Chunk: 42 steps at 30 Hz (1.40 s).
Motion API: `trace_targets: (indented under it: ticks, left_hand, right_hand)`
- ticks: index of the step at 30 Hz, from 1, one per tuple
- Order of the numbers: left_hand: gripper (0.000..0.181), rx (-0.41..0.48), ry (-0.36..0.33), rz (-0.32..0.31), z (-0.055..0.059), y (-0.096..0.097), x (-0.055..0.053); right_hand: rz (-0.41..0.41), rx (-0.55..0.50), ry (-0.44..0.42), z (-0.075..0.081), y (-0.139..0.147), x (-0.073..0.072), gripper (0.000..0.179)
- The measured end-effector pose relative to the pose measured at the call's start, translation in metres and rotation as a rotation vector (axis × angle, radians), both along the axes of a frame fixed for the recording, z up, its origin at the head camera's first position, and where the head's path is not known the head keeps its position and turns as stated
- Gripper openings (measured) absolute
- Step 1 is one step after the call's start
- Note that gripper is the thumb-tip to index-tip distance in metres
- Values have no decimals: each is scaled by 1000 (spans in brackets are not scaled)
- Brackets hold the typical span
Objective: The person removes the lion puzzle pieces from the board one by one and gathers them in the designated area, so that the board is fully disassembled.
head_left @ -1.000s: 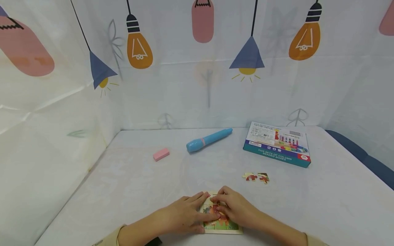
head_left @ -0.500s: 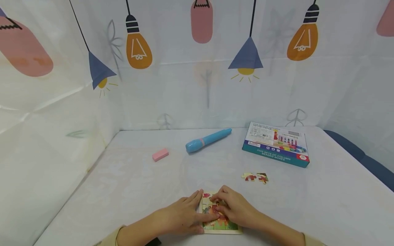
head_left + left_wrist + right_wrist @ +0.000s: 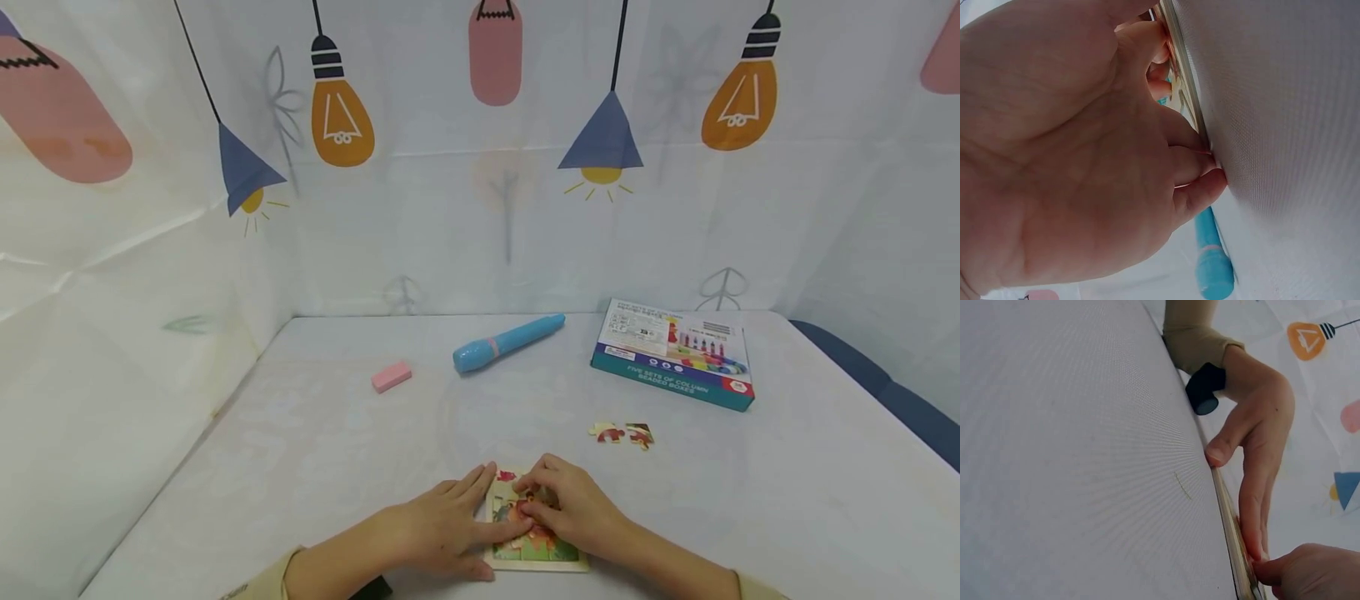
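A small jigsaw puzzle (image 3: 536, 548) in a pale wooden frame lies flat near the front of the table. My left hand (image 3: 442, 527) lies along its left side. Its index finger reaches over the picture, the thumb is at the lower left, and the other fingers are at the left edge. My right hand (image 3: 573, 504) bends over the upper right of the puzzle, thumb and fingers pinching a puzzle piece (image 3: 531, 497) that they mostly hide. Two loose jigsaw pieces (image 3: 621, 433) lie beyond the right hand, side by side.
Farther back are a pink eraser-like block (image 3: 392, 377), a blue microphone-shaped object (image 3: 508, 342) and a flat teal box (image 3: 672, 354) with printed sides. A patterned white curtain (image 3: 450, 233) stands behind the table. A dark object (image 3: 1205, 387) sits by the left wrist.
My left hand's fingers have shifted off the puzzle's upper left corner to its left edge, uncovering a red figure there. The right hand stays over the same spot, with only slight finger motion.
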<state>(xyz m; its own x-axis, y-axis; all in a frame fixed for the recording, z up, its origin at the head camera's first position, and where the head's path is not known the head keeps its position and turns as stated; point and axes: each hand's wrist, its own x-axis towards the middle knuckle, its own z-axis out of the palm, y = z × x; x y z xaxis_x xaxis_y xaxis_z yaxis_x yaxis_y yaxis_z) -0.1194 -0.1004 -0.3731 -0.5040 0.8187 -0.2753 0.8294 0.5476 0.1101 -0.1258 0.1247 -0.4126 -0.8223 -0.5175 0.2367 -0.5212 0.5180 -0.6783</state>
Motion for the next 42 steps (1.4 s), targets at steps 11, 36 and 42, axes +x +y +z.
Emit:
trace_targets:
  ticks: [11, 36, 42]
  left_hand:
    - [71, -33, -71, 27, 7, -4, 2]
    - [63, 27, -27, -7, 9, -4, -7]
    - [61, 48, -67, 12, 12, -6, -8]
  right_hand:
    - [-14, 12, 51, 1, -3, 0, 6]
    - [-62, 45, 82, 0, -1, 1, 3]
    - [-49, 18, 106, -1, 3, 1, 3]
